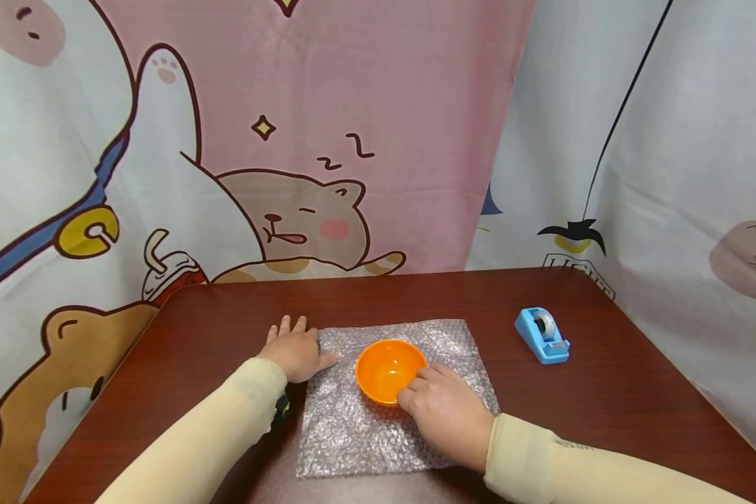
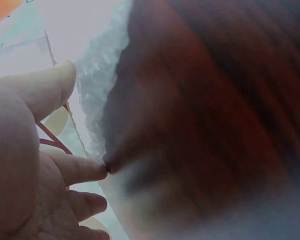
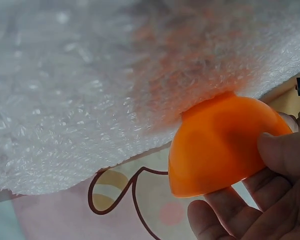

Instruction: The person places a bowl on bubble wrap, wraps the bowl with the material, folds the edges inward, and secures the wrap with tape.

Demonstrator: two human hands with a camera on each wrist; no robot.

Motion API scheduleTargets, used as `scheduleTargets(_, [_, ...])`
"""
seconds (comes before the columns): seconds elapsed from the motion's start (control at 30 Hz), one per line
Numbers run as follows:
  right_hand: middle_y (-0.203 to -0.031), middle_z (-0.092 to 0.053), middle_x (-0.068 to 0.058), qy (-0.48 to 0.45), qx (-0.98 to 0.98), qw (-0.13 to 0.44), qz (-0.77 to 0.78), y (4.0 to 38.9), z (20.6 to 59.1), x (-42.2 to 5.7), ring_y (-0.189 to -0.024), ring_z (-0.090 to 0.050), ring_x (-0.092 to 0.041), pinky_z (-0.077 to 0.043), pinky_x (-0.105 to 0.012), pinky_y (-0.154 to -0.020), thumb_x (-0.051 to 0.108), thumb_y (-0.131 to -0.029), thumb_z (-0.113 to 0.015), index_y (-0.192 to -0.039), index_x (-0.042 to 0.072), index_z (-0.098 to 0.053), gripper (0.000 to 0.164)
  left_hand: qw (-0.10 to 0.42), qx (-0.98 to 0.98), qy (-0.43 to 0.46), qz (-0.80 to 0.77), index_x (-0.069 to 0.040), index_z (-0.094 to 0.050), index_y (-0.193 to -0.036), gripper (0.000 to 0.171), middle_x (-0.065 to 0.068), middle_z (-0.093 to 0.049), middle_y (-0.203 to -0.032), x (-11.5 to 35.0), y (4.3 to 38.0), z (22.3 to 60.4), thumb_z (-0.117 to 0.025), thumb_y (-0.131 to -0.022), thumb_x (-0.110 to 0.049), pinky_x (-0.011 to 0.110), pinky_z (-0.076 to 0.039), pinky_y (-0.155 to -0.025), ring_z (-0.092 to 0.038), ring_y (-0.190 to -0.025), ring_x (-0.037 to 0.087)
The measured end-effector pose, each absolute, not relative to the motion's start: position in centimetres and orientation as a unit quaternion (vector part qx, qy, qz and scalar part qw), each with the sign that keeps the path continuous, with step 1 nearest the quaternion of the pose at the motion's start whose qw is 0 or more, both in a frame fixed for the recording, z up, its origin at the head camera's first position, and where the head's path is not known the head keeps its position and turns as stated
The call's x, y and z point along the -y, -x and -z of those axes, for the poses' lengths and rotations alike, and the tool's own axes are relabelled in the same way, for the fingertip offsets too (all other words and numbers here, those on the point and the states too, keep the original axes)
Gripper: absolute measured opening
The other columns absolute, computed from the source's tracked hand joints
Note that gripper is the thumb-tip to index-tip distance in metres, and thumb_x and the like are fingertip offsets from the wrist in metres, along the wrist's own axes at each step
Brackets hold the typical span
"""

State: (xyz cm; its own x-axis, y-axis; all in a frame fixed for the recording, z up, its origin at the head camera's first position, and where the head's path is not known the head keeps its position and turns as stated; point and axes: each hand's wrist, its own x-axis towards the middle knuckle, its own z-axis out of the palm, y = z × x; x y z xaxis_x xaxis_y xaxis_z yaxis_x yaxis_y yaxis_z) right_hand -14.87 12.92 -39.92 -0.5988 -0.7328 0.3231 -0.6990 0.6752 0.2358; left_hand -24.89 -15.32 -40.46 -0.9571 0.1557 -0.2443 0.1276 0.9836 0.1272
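An orange bowl stands upright on a sheet of bubble wrap in the middle of the table. My right hand grips the bowl's right side, and in the right wrist view the thumb presses on the outside of its wall. The bowl's foot is right at the wrap. At the sheet's far left corner my left hand lies with fingers spread, the thumb on the wrap's edge and the other fingers over the table. The left wrist view shows those fingertips at the edge of the wrap.
A light blue tape dispenser with a roll of tape stands on the right of the brown table. Behind the table hangs a cartoon-printed curtain, which continues along both sides.
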Motion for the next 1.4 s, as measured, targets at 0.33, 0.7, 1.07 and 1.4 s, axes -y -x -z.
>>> scheduleTargets(0.33, [-0.085,-0.074,0.005,-0.395,0.897,0.193,0.039,15.0,40.2,-13.0,-0.083,-0.062,-0.016,-0.051,-0.036,-0.078,0.014,-0.092,-0.072,-0.084,0.020,-0.071,0.010,0.115,-0.988,-0.079,-0.072,-0.003,-0.047,-0.157,0.081,0.027,-0.028,-0.170,15.4,25.2,40.6,-0.068,-0.098,-0.055,0.069,-0.013,-0.128,-0.015,-0.159,0.055])
scheduleTargets(0.7, [-0.087,-0.074,0.005,-0.389,0.901,0.188,0.036,15.1,40.5,-12.9,-0.084,-0.062,-0.017,-0.051,-0.035,-0.077,0.014,-0.092,-0.072,-0.085,0.021,-0.071,0.009,0.069,-0.980,-0.103,-0.154,-0.003,-0.057,-0.139,0.050,0.018,-0.062,-0.147,15.4,25.2,40.3,-0.069,-0.102,-0.036,0.064,-0.019,-0.129,-0.042,-0.151,0.044])
scheduleTargets(1.07, [-0.089,-0.075,0.005,-0.393,0.900,0.186,0.033,15.0,40.5,-13.0,-0.085,-0.062,-0.018,-0.052,-0.035,-0.078,0.013,-0.092,-0.072,-0.087,0.021,-0.071,0.009,0.027,-0.970,-0.114,-0.215,-0.014,-0.061,-0.107,0.019,0.001,-0.062,-0.084,14.6,24.4,39.9,-0.069,-0.103,-0.030,0.033,-0.052,-0.067,-0.057,-0.071,0.019])
scheduleTargets(1.4, [-0.090,-0.075,0.005,-0.392,0.900,0.190,0.036,15.0,40.4,-13.0,-0.085,-0.062,-0.018,-0.052,-0.035,-0.078,0.013,-0.092,-0.072,-0.087,0.020,-0.071,0.009,0.003,-0.946,-0.182,-0.267,-0.020,-0.061,-0.103,0.010,-0.003,-0.056,-0.077,13.4,23.3,39.2,-0.069,-0.103,-0.026,0.027,-0.047,-0.061,-0.051,-0.063,0.011])
